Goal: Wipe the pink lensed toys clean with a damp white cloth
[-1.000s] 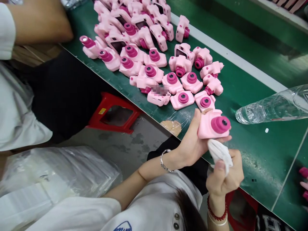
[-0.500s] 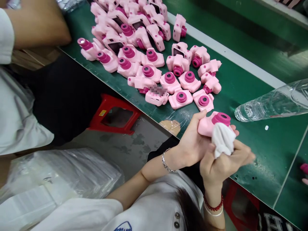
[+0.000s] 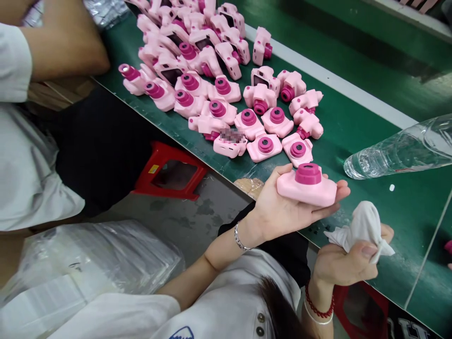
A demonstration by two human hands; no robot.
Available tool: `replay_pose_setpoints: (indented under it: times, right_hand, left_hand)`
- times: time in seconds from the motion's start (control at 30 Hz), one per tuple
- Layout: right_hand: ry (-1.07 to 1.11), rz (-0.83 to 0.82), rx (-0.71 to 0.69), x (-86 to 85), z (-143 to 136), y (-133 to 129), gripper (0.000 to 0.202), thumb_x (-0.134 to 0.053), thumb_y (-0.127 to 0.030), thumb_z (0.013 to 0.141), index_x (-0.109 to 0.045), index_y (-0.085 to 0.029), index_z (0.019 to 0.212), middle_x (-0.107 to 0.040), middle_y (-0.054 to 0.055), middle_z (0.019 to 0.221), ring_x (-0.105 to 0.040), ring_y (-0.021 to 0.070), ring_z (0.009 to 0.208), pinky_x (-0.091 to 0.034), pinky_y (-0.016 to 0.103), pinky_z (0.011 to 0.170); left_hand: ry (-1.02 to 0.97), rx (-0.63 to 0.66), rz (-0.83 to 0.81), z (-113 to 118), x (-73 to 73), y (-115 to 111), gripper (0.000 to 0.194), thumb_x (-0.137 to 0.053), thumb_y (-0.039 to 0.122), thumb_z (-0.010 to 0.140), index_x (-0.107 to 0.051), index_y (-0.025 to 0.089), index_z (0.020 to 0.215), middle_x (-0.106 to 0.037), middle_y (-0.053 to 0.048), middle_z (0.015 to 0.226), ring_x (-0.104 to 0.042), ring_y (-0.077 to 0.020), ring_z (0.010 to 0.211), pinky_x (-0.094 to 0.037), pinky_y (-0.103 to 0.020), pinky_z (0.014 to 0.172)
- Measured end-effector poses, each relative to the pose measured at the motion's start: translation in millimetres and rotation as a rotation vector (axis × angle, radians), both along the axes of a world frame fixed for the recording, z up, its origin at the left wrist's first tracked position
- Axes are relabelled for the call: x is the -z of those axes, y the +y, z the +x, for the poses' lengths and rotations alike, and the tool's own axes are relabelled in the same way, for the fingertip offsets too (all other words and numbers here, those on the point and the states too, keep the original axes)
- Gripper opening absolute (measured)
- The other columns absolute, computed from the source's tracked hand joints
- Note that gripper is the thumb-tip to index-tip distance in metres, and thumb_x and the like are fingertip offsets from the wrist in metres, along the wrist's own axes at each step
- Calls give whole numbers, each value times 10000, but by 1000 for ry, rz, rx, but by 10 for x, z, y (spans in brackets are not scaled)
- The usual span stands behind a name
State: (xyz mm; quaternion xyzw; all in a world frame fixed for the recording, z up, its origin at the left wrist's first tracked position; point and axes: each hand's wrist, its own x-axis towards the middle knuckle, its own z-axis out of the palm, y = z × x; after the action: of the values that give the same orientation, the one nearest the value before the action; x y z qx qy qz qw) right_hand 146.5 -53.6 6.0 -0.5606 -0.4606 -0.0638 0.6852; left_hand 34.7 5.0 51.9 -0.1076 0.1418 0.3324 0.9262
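By green tabletop (image 3: 409, 216), four o'clock: resting pink plastic camera (image 3: 306, 190) lens-up on unclenched left hand (image 3: 277, 207), likely steadier; pinching crumpled white cloth (image 3: 365, 223) in right hand (image 3: 349, 264).

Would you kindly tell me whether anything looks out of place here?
Yes: a white scrap, too small to identify, lies loose on the green table near the clear bottle, looking like stray litter. The pink camera in the left hand shows no visible damage.
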Motion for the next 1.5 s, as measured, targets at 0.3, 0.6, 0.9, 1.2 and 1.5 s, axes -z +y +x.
replay_pose_setpoints:
  times: [0.3,0.6,0.9,1.2,1.5]
  right_hand:
    - [-484,-43,-261,-107,-48,-195,205,-427,-325,1007,-505,-234,841,-532,17,872,-476,192,836,-370,412,810]
    - [-29,-173,-73,-134,187,14,288,-508,-359,993,-664,-189,820,-548,17,771,-511,196,777,-340,352,695]
    - [223,-82,-15,-148,225,12,273,-520,-290,974,-735,-193,836,-492,10,702,-456,193,658,-324,362,631]
    - [-62,-273,-416,-213,301,-90,283,-479,-235,1003,-657,-197,786,-525,15,728,-479,177,730,-325,359,663]
    - [-110,-302,-573,-335,293,-184,275,-402,-225,1017,-516,-199,767,-493,16,754,-489,186,751,-396,400,724]
  left_hand:
    - [-32,78,289,104,331,-45,496,-705,695,685,-546,227,730,-694,-91,1311,-448,-373,1508,-355,-544,1206]
    - [28,168,448,57,512,14,711,-687,838,532,-480,225,829,-654,-202,1373,-587,-462,1328,-501,-617,1045]
    - [663,29,1606,-310,585,20,1119,-858,277,695,-235,369,1620,-540,-97,1518,-566,-279,1368,-490,-409,1119]
    - [775,108,1901,-291,610,67,1375,-781,234,730,239,312,1647,-428,-113,1624,-419,-298,1511,-429,-392,1194]
    - [844,-61,876,-40,378,-55,939,-797,658,751,-480,290,1554,-599,-31,1115,-597,-169,939,-508,-263,856]
